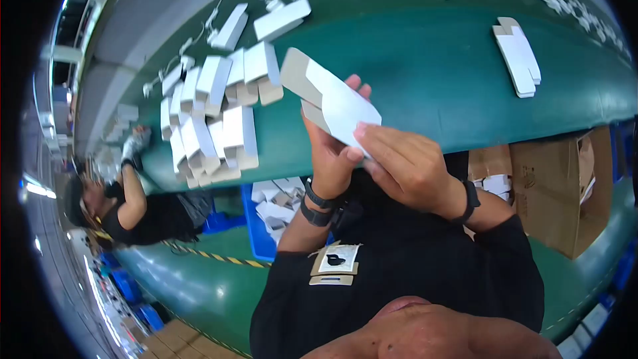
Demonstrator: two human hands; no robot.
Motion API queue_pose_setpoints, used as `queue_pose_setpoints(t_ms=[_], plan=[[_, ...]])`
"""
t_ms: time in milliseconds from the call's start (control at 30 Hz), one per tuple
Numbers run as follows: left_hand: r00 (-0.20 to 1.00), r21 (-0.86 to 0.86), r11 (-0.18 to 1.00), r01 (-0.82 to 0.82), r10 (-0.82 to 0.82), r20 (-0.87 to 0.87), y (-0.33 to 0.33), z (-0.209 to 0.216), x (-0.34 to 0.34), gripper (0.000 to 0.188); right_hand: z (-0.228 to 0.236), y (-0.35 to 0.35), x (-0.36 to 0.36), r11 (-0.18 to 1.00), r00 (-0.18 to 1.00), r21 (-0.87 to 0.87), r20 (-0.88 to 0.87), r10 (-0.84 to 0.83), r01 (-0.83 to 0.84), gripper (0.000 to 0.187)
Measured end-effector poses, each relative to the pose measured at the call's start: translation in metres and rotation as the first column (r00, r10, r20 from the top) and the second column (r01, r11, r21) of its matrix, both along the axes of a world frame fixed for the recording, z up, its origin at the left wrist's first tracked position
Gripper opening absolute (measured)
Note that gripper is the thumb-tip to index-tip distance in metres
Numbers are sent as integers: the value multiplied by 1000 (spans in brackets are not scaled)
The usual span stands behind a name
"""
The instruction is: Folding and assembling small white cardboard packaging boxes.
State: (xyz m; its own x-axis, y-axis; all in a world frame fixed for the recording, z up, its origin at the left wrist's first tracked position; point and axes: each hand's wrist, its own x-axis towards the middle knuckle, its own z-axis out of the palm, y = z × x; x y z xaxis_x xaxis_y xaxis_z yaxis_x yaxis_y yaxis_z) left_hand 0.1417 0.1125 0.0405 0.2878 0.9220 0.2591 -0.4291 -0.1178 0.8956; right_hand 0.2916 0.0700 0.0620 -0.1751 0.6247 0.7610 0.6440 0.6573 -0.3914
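The held carton (pixel 347 112) looks smooth, matt card; the worktop (pixel 425 53) smooth, faintly glossy; the blue bin (pixel 250 223) plastic.

Left hand (pixel 331 163) raised, palm seemingly upward, right hand (pixel 413 165) just beside it, knuckles up

A long counter (pixel 425 46) with a smooth green top stretches across the room, its edges bowed by the lens, and a grey surface (pixel 123 16) borders it at the upper left. The glossy green floor (pixel 212 286) reflects light and bears a yellow-and-black striped line (pixel 222 257). A large open brown carton (pixel 548 189) stands at right, blue bins (pixel 126 286) at left, where bright lamps (pixel 40 189) shine
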Motion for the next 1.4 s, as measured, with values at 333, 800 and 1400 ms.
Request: queue_pose_setpoints(t_ms=[333,800,1400], plan=[[731,-303,667,680,-650,208,7,-23,0,106,58,15,99,480,973,-857,-100,206,-189,27],[899,-153,901,407,-425,-107,-9,-31,13,77,-17,-2,75,759,829,-522,-557,43,-390,36],[920,-101,936,337,-350,-178,-18,-5,14,92,-4,-1,66,765,695,-424,-718,43,-485,13]])
